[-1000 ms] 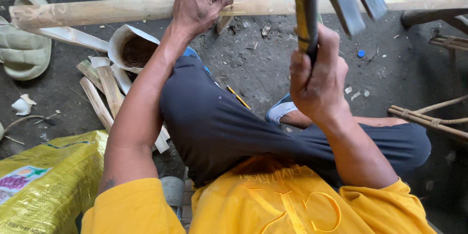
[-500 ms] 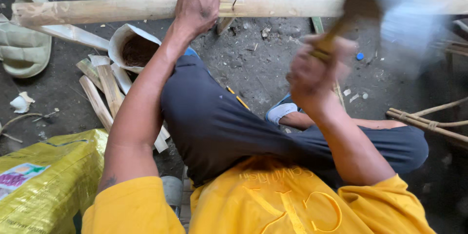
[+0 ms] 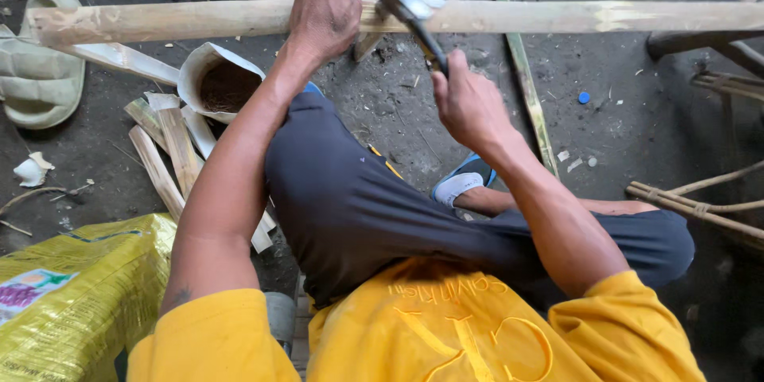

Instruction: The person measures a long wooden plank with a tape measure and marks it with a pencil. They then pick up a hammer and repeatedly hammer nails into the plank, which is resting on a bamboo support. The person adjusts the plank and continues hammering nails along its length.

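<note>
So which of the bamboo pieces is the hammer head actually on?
The long round pale bamboo pole lying crosswise, gripped by the left hand. The metal hammer in the right hand meets it; the short split strips lie loose on the ground.

One bamboo pole [image 3: 199, 20], one hammer [image 3: 410, 8], two hands [image 3: 326, 8].
</note>
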